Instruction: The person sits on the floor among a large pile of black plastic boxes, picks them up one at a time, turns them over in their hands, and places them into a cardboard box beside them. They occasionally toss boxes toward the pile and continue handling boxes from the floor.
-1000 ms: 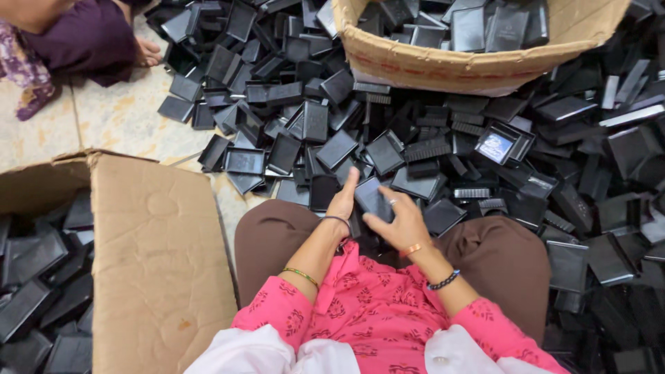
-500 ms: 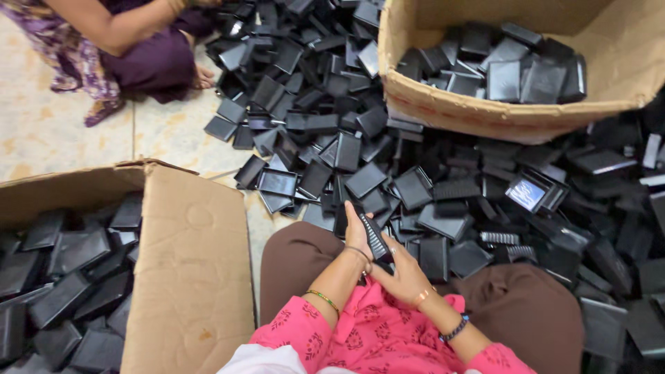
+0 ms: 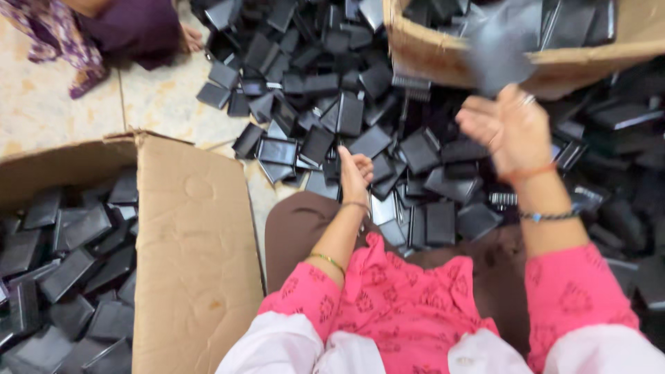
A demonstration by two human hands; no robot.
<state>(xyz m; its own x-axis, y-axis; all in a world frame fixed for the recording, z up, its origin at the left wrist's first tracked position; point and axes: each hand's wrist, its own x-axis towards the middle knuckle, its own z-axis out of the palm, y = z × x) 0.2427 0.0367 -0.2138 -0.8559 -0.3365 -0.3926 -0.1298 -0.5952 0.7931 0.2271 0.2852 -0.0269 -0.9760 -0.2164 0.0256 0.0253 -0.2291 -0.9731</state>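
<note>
one hand [image 3: 509, 128] now raised, emptied

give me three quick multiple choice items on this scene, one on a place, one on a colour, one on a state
1. Where is the open cardboard box that has a flap?
A. at the person's left
B. on the person's lap
C. behind the right hand

2. What colour are the person's sleeves?
A. green
B. pink
C. white

3. How is the right hand?
A. flat on the floor
B. raised, fingers spread, a blurred black case just above it
C. inside the left box

Answers:
1 A, it lies beside the left hand.
2 B, both forearms are in pink cloth.
3 B, the hand is up near the far box.
</note>
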